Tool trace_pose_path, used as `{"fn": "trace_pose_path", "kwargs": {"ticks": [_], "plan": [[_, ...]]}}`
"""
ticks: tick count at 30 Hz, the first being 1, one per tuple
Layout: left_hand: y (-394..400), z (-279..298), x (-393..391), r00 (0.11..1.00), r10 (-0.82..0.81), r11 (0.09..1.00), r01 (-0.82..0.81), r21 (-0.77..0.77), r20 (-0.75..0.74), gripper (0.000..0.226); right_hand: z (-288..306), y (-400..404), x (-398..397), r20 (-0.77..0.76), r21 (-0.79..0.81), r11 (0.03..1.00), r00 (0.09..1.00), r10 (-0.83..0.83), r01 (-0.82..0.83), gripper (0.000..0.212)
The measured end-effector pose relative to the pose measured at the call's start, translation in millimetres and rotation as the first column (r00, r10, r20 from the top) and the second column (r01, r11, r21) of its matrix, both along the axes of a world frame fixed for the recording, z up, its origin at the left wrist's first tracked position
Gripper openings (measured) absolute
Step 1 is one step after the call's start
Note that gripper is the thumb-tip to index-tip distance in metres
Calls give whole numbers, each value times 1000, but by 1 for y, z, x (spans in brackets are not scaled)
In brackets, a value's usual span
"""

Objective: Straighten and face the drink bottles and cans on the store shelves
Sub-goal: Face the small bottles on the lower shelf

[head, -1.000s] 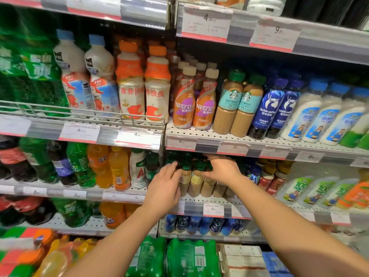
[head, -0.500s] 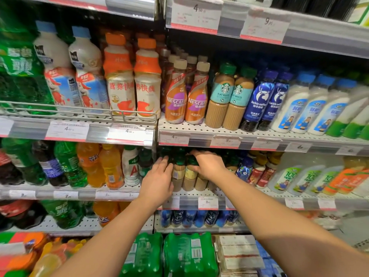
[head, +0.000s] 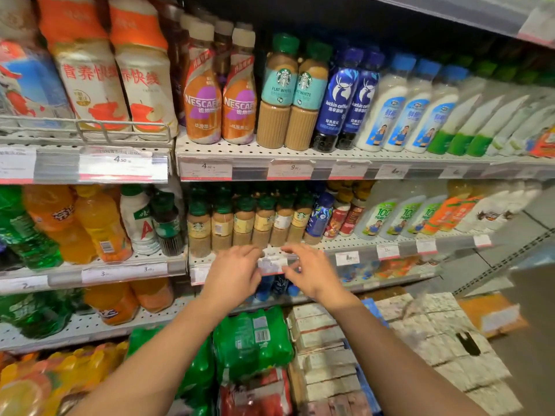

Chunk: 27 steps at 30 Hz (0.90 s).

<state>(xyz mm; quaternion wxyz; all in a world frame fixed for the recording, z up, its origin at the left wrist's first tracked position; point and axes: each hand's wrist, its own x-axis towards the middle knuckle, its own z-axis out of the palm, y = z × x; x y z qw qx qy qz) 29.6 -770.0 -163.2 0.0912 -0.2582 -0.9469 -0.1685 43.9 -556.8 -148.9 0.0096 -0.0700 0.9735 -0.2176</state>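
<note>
A row of small green-capped coffee bottles (head: pixel 244 223) stands upright along the front of the second shelf (head: pixel 330 244). My left hand (head: pixel 232 273) and my right hand (head: pixel 309 273) hover side by side just below and in front of those bottles, over the price tag strip (head: pixel 270 264). Both hands have loosely curled fingers and hold nothing. Neither touches a bottle. On the shelf above stand Nescafe bottles (head: pixel 220 97), flat white coffee bottles (head: pixel 288 94) and dark blue coffee bottles (head: pixel 345 100).
Orange soda bottles (head: pixel 78 223) and green soda bottles (head: pixel 27 238) fill the left bay. White milk-drink bottles (head: pixel 399 112) line the right. Shrink-wrapped green bottle packs (head: pixel 252 337) and white cartons (head: pixel 324 340) sit stacked on the floor below my arms.
Both hands have pulled back out of the second shelf and let go of the green-capped bottles. They now hang in front of the shelf edge. The view has moved closer and to the right.
</note>
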Motion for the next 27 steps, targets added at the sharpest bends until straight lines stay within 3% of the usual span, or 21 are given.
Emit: {"fn": "trace_pose_path", "kwargs": {"ticks": [5, 8, 16, 24, 27], "plan": [[35, -34, 16, 986, -47, 998, 54, -39, 158, 31, -41, 42, 49, 225, 94, 990, 966, -124, 105, 42], [54, -57, 27, 962, -49, 991, 80, -105, 268, 37, -58, 71, 74, 308, 63, 988, 939, -151, 138, 42], [78, -110, 39, 858, 104, 982, -8, -190, 502, 46, -105, 137, 62, 450, 7, 998, 891, -63, 67, 43], [86, -160, 13, 804, 309, 950, -236, -204, 507, 54, -172, 156, -37, 326, 6, 994, 940, 99, -107, 65], [84, -185, 6, 807, 326, 945, -274, -178, 493, 54, -201, 157, -74, 262, 41, 994, 961, 85, -99, 41]]}}
